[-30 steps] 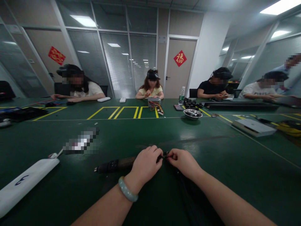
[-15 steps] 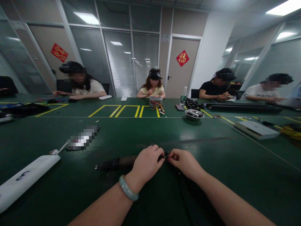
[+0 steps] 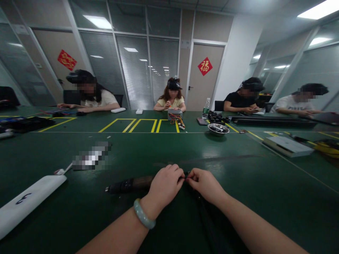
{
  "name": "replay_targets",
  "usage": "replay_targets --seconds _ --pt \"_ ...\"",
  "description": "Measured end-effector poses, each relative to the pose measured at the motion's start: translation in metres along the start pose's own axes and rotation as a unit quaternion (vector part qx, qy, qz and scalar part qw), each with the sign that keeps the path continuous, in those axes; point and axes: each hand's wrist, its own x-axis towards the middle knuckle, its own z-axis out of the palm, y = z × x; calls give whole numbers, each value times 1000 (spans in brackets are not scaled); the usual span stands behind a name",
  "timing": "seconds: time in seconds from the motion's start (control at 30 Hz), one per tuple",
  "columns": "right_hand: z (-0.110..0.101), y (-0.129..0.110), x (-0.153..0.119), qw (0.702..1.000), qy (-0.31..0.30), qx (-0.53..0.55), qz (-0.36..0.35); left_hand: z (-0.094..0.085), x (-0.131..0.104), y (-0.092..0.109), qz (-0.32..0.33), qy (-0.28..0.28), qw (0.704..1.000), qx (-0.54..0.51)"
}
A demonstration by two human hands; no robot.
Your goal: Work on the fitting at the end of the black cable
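Observation:
A dark cylindrical tool with a metal tip at its left end lies on the green table, its right part hidden by my left hand. That hand's fingers are pinched together at the tool's right end, on something small and dark. Close beside it, my right hand pinches at the same spot, fingertips nearly touching the left ones. The small part between the fingertips is too hidden to name. A dark cable runs from below my right hand toward the table's front edge.
A white power strip lies at the left, with a blurred-out object behind it. Farther back stand a metal bowl, a bottle, a grey box with wires and a white box. Several people sit across the table.
My right hand has moved slightly left, closer to my left fingertips. My left hand has barely moved.

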Motion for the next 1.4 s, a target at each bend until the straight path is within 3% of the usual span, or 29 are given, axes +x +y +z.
replay_targets --seconds 0.3,1.03,1.4 --pt "2 5 0 1000 12 18 -22 -3 -1 1 -8 0 1000 -7" --pt "-2 3 1 998 -26 54 -15 -6 -2 3 -33 19 999 -18" --pt "-2 5 2 998 -35 52 -10 -5 -1 0 -17 8 999 -33"
